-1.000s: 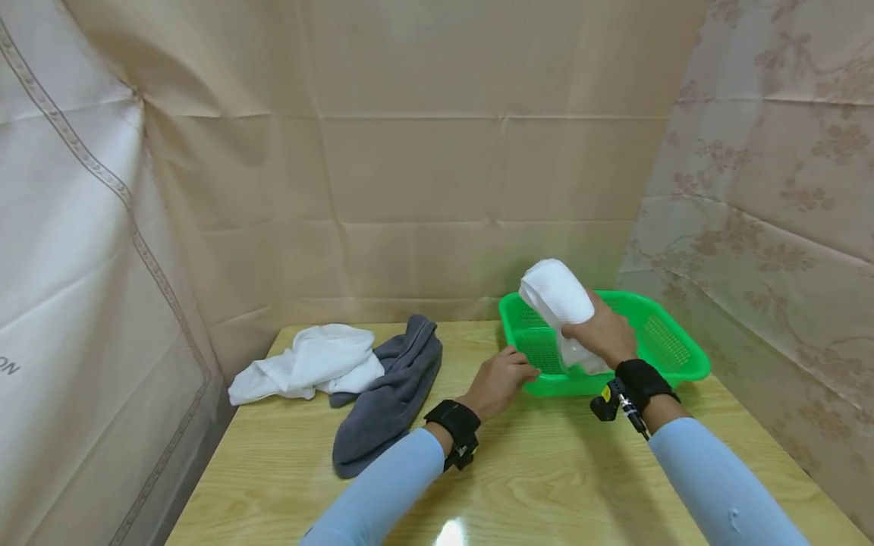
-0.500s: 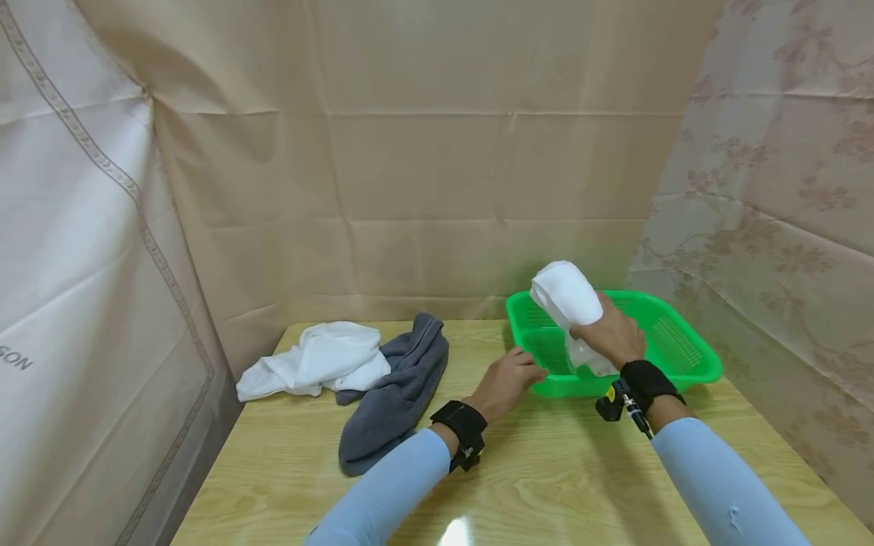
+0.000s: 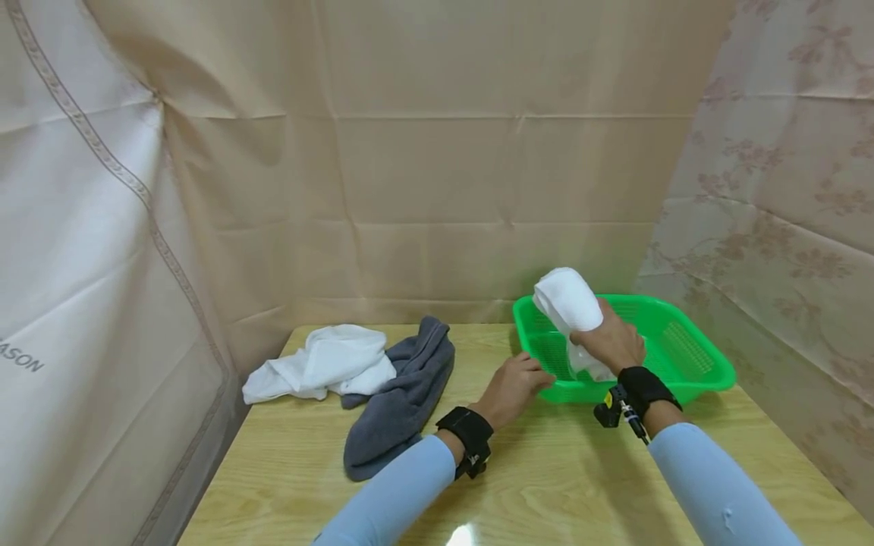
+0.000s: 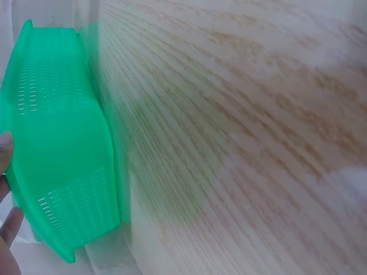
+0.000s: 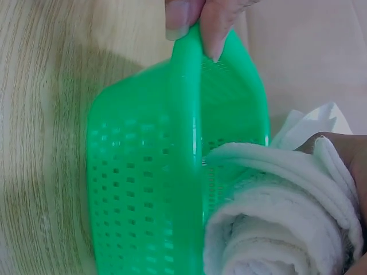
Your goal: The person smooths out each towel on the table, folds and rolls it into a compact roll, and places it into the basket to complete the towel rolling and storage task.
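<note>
My right hand (image 3: 611, 339) grips a rolled white towel (image 3: 568, 298) and holds it tilted over the green plastic basket (image 3: 683, 345). Close up in the right wrist view, the towel's rolled end (image 5: 275, 223) shows its coiled layers beside the basket's wall (image 5: 135, 189). With thumb and fingers, my left hand (image 3: 515, 389) pinches the basket's near left rim; the left fingers (image 5: 218, 23) straddle that rim in the right wrist view. From the left wrist, the basket's outer side (image 4: 63, 132) fills the left edge, with only some fingertips beside it.
On the table's left lie a crumpled white cloth (image 3: 331, 360) and a dark grey cloth (image 3: 403, 402), partly overlapping. The wooden table (image 3: 546, 485) is bounded by a beige sheet (image 3: 423, 167) behind and fabric hangings on both sides.
The head view has swung slightly, so the scene sits further right in the frame. The rolled towel dips a little. Both hands keep their holds.
</note>
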{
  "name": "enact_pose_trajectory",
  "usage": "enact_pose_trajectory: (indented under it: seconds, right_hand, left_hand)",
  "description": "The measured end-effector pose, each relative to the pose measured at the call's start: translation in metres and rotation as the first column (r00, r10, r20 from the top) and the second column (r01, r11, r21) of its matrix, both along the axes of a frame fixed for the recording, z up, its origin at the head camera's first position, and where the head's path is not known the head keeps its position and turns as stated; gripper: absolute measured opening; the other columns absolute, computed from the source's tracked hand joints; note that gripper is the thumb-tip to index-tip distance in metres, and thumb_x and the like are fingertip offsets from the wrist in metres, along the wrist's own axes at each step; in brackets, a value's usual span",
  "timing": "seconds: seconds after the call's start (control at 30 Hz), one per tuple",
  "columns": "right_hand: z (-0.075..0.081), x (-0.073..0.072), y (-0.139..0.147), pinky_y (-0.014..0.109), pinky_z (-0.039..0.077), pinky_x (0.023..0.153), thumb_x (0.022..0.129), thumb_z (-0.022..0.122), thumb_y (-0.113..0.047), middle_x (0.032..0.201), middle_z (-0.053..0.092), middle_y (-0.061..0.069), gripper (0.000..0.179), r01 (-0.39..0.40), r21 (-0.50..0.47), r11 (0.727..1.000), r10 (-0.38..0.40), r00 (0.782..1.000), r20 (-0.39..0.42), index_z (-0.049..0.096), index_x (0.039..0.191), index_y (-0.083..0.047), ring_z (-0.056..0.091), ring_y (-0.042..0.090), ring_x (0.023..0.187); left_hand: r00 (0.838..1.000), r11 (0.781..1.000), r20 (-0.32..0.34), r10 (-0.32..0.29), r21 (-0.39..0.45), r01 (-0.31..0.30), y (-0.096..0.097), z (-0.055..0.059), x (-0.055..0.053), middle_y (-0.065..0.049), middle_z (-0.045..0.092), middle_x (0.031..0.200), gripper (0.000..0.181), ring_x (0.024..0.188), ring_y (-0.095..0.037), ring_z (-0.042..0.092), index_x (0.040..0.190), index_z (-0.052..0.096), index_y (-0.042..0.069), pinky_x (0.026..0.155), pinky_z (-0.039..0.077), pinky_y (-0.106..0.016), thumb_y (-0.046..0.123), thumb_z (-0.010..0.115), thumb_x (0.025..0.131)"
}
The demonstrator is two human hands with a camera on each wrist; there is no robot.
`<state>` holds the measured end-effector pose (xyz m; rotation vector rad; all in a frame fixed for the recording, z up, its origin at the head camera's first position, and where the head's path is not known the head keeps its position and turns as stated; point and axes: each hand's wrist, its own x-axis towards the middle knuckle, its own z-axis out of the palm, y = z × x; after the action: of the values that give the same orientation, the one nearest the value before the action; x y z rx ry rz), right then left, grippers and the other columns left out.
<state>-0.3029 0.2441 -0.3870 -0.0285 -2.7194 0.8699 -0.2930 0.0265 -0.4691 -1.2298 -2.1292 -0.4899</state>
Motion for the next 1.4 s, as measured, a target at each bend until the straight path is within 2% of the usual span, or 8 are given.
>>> enact_pose_trajectory:
  seconds: [0.3, 0.67, 1.0, 1.4]
  right_hand:
    - [-0.009, -0.004, -0.004, 0.055, 0.048, 0.069, 0.087, 0.070, -0.033, 0.125, 0.062, 0.029, 0.081, 0.013, 0.003, 1.000, -0.013, 1.000, 0.000, 0.036, 0.156, -0.008, 0.063, 0.049, 0.092]
    - [-0.015, -0.007, -0.011, 0.055, 0.049, 0.066, 0.088, 0.070, -0.031, 0.121, 0.062, 0.031, 0.081, 0.003, 0.019, 1.000, -0.003, 1.000, -0.008, 0.034, 0.156, -0.007, 0.063, 0.049, 0.087]
    - [-0.022, -0.013, -0.014, 0.058, 0.050, 0.066, 0.086, 0.071, -0.031, 0.119, 0.063, 0.032, 0.082, 0.032, 0.046, 0.998, -0.031, 0.999, -0.022, 0.034, 0.154, -0.006, 0.063, 0.051, 0.087]
    - [-0.038, -0.019, -0.018, 0.056, 0.048, 0.059, 0.086, 0.070, -0.030, 0.109, 0.064, 0.035, 0.082, 0.030, 0.071, 0.997, -0.027, 0.999, -0.045, 0.033, 0.155, -0.004, 0.063, 0.050, 0.075]
  left_hand:
    - [0.999, 0.999, -0.008, 0.037, -0.019, -0.037, -0.002, 0.000, 0.002, 0.006, 0.071, 0.094, 0.012, 0.090, -0.010, 0.058, 0.105, 0.082, 0.018, 0.080, 0.044, -0.012, 0.019, 0.074, 0.096]
    - [0.999, 0.999, -0.016, 0.050, -0.018, -0.050, -0.002, 0.000, 0.000, 0.006, 0.072, 0.094, 0.013, 0.090, -0.009, 0.059, 0.105, 0.083, 0.019, 0.081, 0.045, -0.010, 0.021, 0.075, 0.095]
    - [0.999, 0.999, -0.023, 0.042, -0.030, -0.043, -0.002, -0.001, 0.000, 0.006, 0.072, 0.095, 0.012, 0.090, -0.009, 0.059, 0.105, 0.083, 0.018, 0.081, 0.045, -0.010, 0.020, 0.076, 0.094]
    - [0.999, 0.997, -0.027, 0.047, -0.053, -0.048, 0.000, 0.001, 0.001, 0.005, 0.070, 0.094, 0.013, 0.087, -0.010, 0.057, 0.106, 0.083, 0.018, 0.078, 0.044, -0.010, 0.022, 0.075, 0.096]
